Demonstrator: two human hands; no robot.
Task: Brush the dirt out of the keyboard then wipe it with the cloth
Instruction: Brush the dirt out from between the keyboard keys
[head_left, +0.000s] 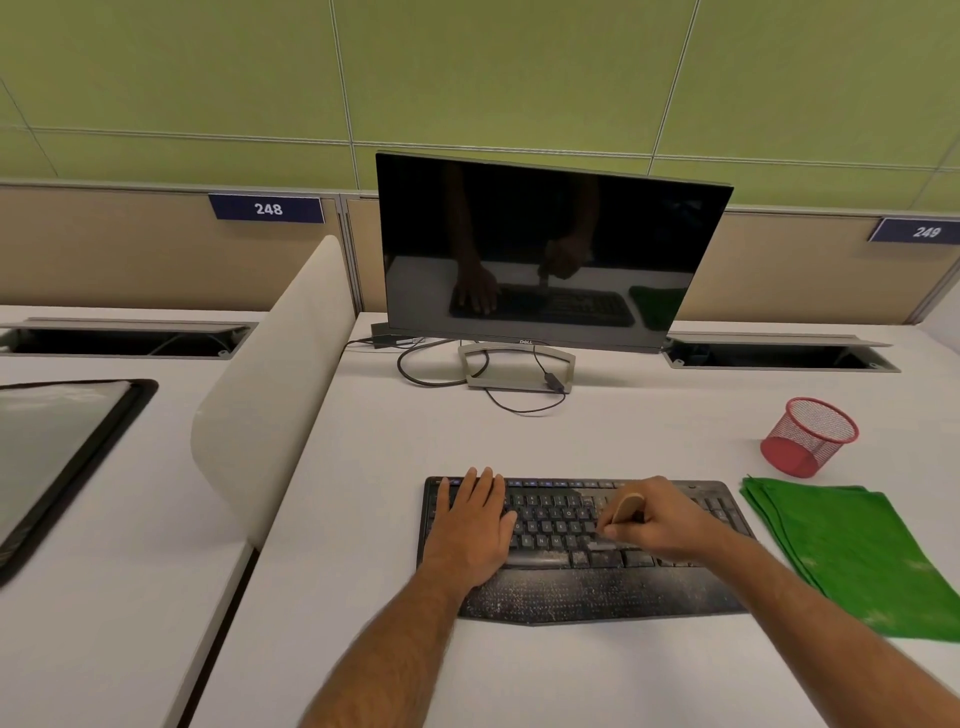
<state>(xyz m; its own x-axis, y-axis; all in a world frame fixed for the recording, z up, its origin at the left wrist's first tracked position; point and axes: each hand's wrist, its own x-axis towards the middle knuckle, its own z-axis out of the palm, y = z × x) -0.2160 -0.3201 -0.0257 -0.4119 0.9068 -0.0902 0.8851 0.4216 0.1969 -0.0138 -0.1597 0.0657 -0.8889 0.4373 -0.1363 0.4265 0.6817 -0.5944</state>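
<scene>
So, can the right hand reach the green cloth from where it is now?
Probably yes. The cloth lies flat on the desk just right of the keyboard, nothing between. But the right hand holds the brush.

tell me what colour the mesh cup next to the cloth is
Red. The mesh cup shows clearly in the head view, lying tipped beyond the green cloth.

Dark monitor (545, 249), tipped red mesh cup (810, 436), white desk (571, 431).
</scene>
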